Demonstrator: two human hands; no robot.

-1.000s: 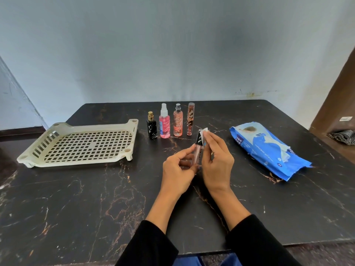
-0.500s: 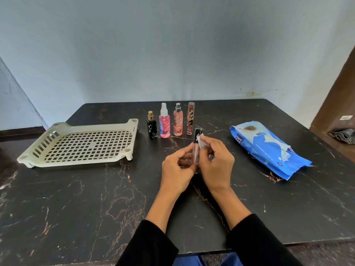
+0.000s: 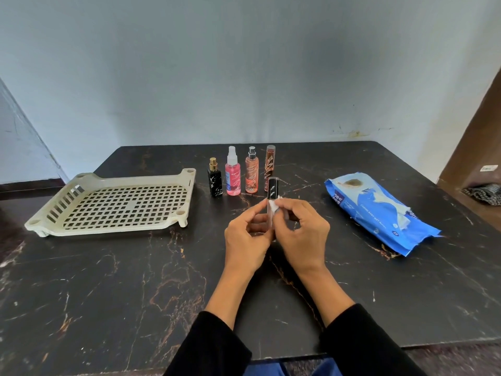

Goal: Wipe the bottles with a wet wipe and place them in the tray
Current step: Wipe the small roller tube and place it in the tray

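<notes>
From the head camera, both hands meet over the middle of the dark marble-patterned counter [image 3: 108,280]. The left hand [image 3: 245,240] pinches the lower part of a slim clear tube bottle with a black cap [image 3: 272,198], holding it upright just above the counter. The right hand [image 3: 302,234] has its fingers curled round a small white wet wipe [image 3: 276,207], pressed against the bottle just below the cap. Black sleeves cover both forearms.

Behind the hands, four more bottles stand upright in a row: a small black bottle with a gold cap [image 3: 215,179], a pink spray bottle with a white nozzle [image 3: 232,173], an orange spray bottle with a silver top [image 3: 251,172] and a tall thin brown-capped tube [image 3: 270,165]. To the left of the row lies a cream perforated plastic tray [image 3: 113,203], holding no bottles. To the right, well apart from the hands, lies a blue pack of wet wipes [image 3: 376,213] with a white wipe poking from its opening.
</notes>
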